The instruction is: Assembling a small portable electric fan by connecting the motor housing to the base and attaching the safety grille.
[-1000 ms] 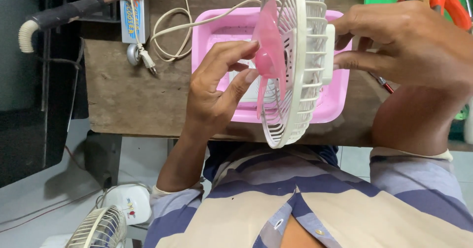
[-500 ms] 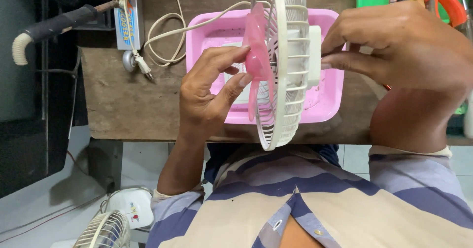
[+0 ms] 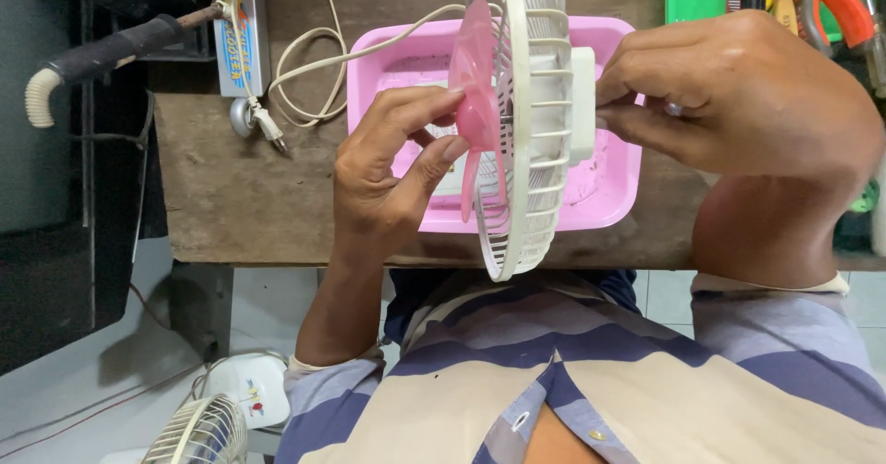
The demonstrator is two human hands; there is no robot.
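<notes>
Head camera, looking down: a person in a striped shirt is sitting at a worn wooden counter (image 3: 249,206), holding a small fan edge-on above a pink tray (image 3: 614,183). The left hand (image 3: 388,173) is pinching the pink fan blade (image 3: 478,104), its fingers (image 3: 420,164) closing on the blade's hub and lower edge. The right hand (image 3: 748,95) is gripping the white motor housing (image 3: 581,104) behind the white fan grille (image 3: 526,123), fingers closed around it. Compared with a second ago, the fan is sitting more upright and edge-on to the camera, and the left fingers are reaching further onto the blade, so the blade seems to be getting worked on its shaft. A white power cord (image 3: 314,58) is lying coiled left of the tray, and a second fan (image 3: 198,432) is standing on the floor
</notes>
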